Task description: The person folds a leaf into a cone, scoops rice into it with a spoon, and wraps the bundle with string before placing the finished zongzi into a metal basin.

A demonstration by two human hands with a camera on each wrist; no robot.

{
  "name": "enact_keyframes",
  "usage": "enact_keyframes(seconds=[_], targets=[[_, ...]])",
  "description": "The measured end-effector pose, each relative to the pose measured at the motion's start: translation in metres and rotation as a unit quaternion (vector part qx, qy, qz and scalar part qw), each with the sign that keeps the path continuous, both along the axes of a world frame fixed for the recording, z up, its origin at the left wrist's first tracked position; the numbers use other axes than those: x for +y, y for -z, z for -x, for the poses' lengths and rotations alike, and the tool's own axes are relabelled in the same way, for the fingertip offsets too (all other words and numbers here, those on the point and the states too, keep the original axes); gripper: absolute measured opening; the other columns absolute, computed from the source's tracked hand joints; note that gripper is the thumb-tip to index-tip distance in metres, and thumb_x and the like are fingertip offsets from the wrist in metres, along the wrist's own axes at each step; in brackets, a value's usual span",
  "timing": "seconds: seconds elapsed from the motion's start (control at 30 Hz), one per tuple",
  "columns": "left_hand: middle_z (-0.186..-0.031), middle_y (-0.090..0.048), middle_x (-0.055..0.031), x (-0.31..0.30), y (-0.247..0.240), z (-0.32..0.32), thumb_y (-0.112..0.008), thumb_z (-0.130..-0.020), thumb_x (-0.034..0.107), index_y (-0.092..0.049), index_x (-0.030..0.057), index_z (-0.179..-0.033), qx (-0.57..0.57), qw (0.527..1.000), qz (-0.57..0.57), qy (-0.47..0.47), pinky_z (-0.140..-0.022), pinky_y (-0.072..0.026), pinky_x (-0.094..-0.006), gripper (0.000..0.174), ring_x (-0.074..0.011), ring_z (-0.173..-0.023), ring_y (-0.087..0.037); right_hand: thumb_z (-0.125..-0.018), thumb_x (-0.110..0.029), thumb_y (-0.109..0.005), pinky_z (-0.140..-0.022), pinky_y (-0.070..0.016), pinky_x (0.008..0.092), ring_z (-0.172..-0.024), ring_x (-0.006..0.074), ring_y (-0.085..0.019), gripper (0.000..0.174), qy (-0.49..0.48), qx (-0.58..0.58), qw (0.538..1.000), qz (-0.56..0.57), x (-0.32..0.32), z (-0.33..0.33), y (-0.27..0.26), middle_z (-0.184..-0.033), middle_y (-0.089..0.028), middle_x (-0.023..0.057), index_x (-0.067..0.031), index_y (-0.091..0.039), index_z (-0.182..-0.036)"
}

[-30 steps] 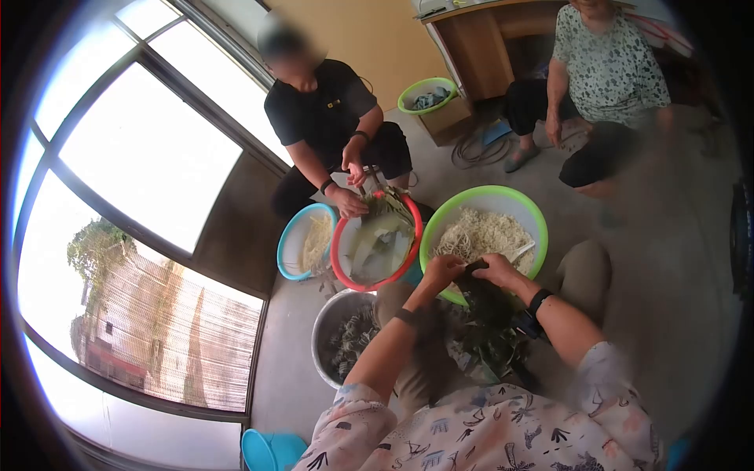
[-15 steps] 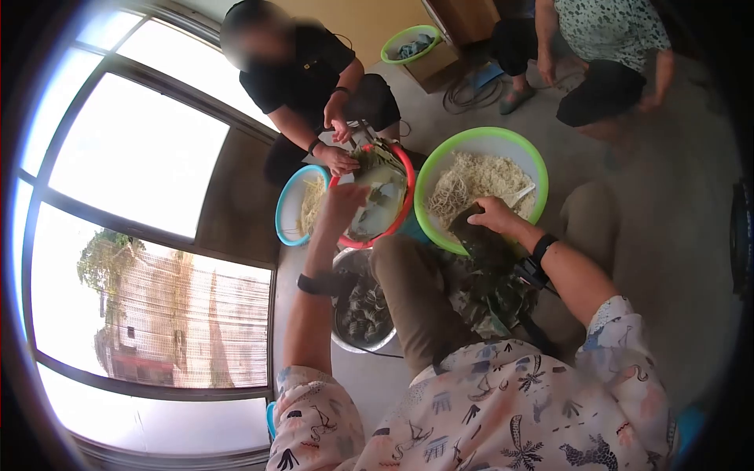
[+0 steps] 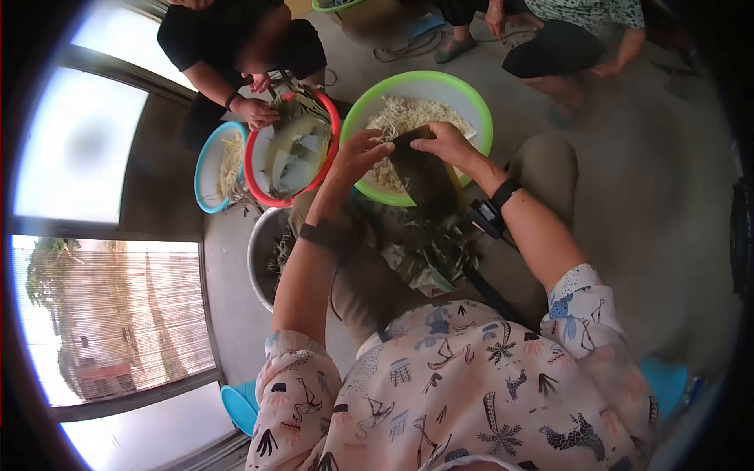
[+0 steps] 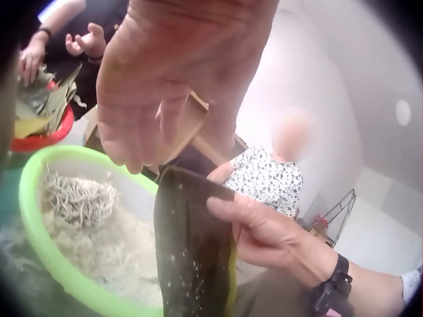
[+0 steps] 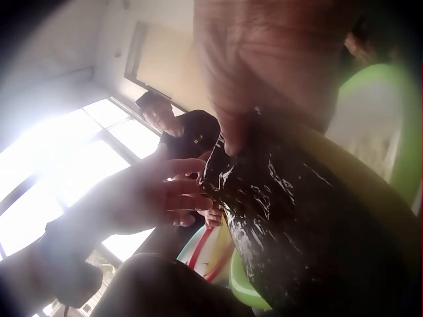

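A broad, dark green wet leaf (image 3: 424,169) hangs from my right hand (image 3: 452,147), which pinches its upper edge between thumb and fingers. In the left wrist view the leaf (image 4: 193,244) faces the camera with small pale specks on it. My left hand (image 3: 360,161) is at the leaf's other upper corner, its fingers loosely extended, as the right wrist view also shows. Behind the leaf stands a green-rimmed basin (image 3: 485,118) of white rice (image 4: 125,244) with a bundle of pale strings (image 4: 79,200). More dark leaves (image 3: 440,255) lie near my lap.
A red-rimmed basin (image 3: 248,161) with water and leaves stands to the left, where a person in black (image 3: 228,39) reaches in. Beside it are a blue-rimmed basin (image 3: 199,180) with pale strands and a metal bowl (image 3: 255,271). Another person (image 3: 581,23) sits at the back right.
My left hand left the leaf, swung out toward the red basin, and has come back beside the leaf. My right hand has kept the leaf, which now hangs broader. The head view has shifted.
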State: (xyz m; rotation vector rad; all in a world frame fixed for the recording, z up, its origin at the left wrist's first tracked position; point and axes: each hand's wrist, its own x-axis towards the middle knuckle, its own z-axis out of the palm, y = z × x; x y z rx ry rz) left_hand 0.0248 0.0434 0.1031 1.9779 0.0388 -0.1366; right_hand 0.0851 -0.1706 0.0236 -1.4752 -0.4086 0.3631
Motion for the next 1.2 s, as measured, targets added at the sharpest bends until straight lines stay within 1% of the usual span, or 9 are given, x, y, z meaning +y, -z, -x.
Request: enact_keyframes(seconds=[0.1, 0.17, 0.27, 0.33, 0.4, 0.47, 0.57, 0.9, 1.2], targets=[[-0.085, -0.067, -0.0066, -0.01, 0.021, -0.005, -0.073, -0.082, 0.032, -0.064, -0.0015, -0.112, -0.02, 0.998, 0.057, 0.018, -0.064, -0.0452, -0.0246, 0.045, -0.0099, -0.07, -0.056, -0.083, -0.016, -0.068, -0.072, -0.0503, 0.0275, -0.081, 0.0109, -0.063, 0.026, -0.007, 0.027, 1.0, -0.009, 0.0, -0.001, 0.003, -0.09, -0.068, 0.0054, 0.001, -0.066, -0.103], [-0.082, -0.065, -0.004, -0.002, 0.041, -0.019, -0.072, -0.083, 0.027, -0.065, -0.0016, -0.109, 0.002, 0.998, 0.018, 0.058, -0.063, -0.0454, -0.0251, 0.039, -0.0094, -0.07, -0.056, -0.082, -0.017, -0.068, -0.071, -0.0504, 0.0276, -0.079, 0.0106, -0.062, 0.026, 0.002, 0.043, 0.999, -0.023, 0.006, 0.002, 0.003, -0.089, -0.067, 0.0055, 0.0006, -0.065, -0.101], [-0.074, -0.059, 0.0023, 0.0, 0.053, -0.02, -0.074, -0.082, 0.019, -0.068, -0.0006, -0.094, 0.005, 0.995, 0.099, 0.007, -0.061, -0.044, -0.0239, 0.024, -0.0066, -0.068, -0.053, -0.083, -0.015, -0.068, -0.072, -0.051, 0.0261, -0.081, 0.0096, -0.061, 0.028, -0.018, -0.003, 1.0, 0.016, 0.009, -0.008, 0.018, -0.093, -0.066, 0.0034, -0.0012, -0.062, -0.107], [-0.074, -0.06, 0.0034, 0.006, 0.063, -0.02, -0.074, -0.081, 0.016, -0.069, 0.0003, -0.088, -0.023, 0.996, 0.087, -0.01, -0.06, -0.044, -0.0236, 0.018, -0.0059, -0.069, -0.055, -0.083, -0.02, -0.069, -0.069, -0.0504, 0.0264, -0.08, 0.0086, -0.06, 0.029, -0.024, 0.05, 0.998, 0.02, 0.01, 0.006, -0.011, -0.09, -0.065, 0.0029, -0.0009, -0.063, -0.104], [-0.071, -0.06, 0.0025, 0.015, 0.084, -0.032, -0.07, -0.083, 0.014, -0.068, 0.0013, -0.084, -0.047, 0.996, 0.075, 0.001, -0.06, -0.0432, -0.0247, 0.013, -0.0073, -0.068, -0.053, -0.083, -0.027, -0.069, -0.074, -0.05, 0.0299, -0.082, 0.0111, -0.06, 0.034, 0.068, -0.068, 0.995, 0.016, 0.025, -0.003, 0.029, -0.091, -0.066, 0.0048, -0.0007, -0.064, -0.105], [-0.069, -0.059, 0.0029, 0.014, 0.073, -0.029, -0.069, -0.084, 0.015, -0.067, 0.0017, -0.081, -0.046, 0.998, 0.03, 0.005, -0.057, -0.0416, -0.0241, 0.014, -0.0068, -0.065, -0.052, -0.083, -0.026, -0.069, -0.073, -0.0495, 0.0301, -0.08, 0.0106, -0.059, 0.031, 0.034, -0.037, 0.998, 0.046, 0.02, 0.001, 0.005, -0.086, -0.066, 0.0062, -0.0001, -0.064, -0.1], [-0.071, -0.057, 0.0055, -0.001, 0.066, -0.022, -0.066, -0.088, 0.015, -0.067, 0.0041, -0.089, -0.018, 0.992, 0.124, -0.009, -0.053, -0.0379, -0.0192, 0.011, -0.0027, -0.063, -0.05, -0.084, -0.018, -0.066, -0.062, -0.0467, 0.0294, -0.071, 0.0072, -0.053, 0.019, 0.064, -0.087, 0.993, 0.051, 0.018, 0.003, 0.004, -0.074, -0.063, 0.0048, -0.001, -0.062, -0.092], [-0.071, -0.059, 0.0036, -0.001, 0.075, -0.032, -0.066, -0.083, 0.007, -0.067, 0.0, -0.086, -0.043, 0.993, 0.113, -0.009, -0.058, -0.0405, -0.0211, 0.008, -0.0045, -0.066, -0.052, -0.087, -0.017, -0.065, -0.067, -0.0455, 0.0253, -0.077, 0.0044, -0.051, 0.017, 0.036, -0.032, 0.998, 0.042, 0.014, 0.007, 0.003, -0.08, -0.061, -0.0002, -0.0019, -0.061, -0.092], [-0.063, -0.061, -0.0059, -0.018, 0.036, -0.024, -0.067, -0.076, 0.004, -0.066, -0.0024, -0.08, -0.099, 0.993, -0.043, -0.038, -0.058, -0.045, -0.0265, 0.008, -0.0104, -0.061, -0.057, -0.088, -0.019, -0.065, -0.07, -0.0468, 0.0247, -0.079, 0.0052, -0.054, 0.02, 0.034, -0.01, 0.999, 0.023, 0.011, 0.01, 0.005, -0.083, -0.062, -0.001, -0.0028, -0.062, -0.099]])
